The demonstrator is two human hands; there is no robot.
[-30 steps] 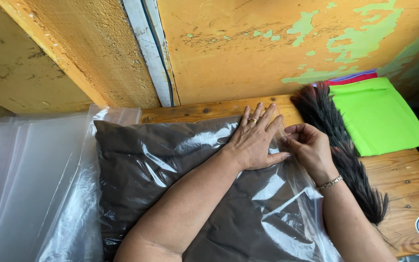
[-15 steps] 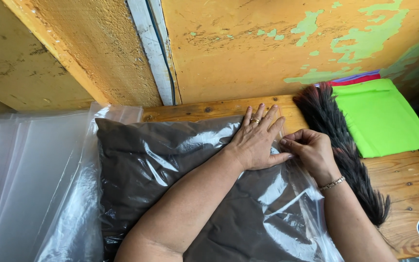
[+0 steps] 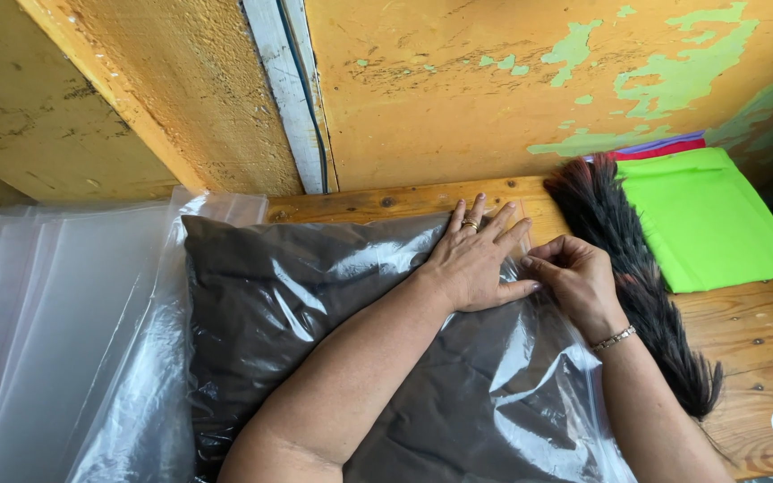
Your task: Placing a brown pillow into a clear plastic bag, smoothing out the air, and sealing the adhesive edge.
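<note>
1. Far left, stacked on the worktop [image 3: 386, 201]: clear plastic bags [image 3: 46, 331].
2. Centre: dark folded cloth in a clear bag [image 3: 297, 313], lying flat on the wood.
3. Pressed flat on its upper right corner: left hand [image 3: 474, 262], fingers spread.
4. Just beside: right hand [image 3: 576, 275], fingers pinched on the bag's edge.
5. Right: dark feather duster [image 3: 637, 277], green folder [image 3: 704, 219].

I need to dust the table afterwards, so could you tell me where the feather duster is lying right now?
In the head view the dark feather duster lies on the wooden table at the right, between the right hand and the green cloth.
</note>
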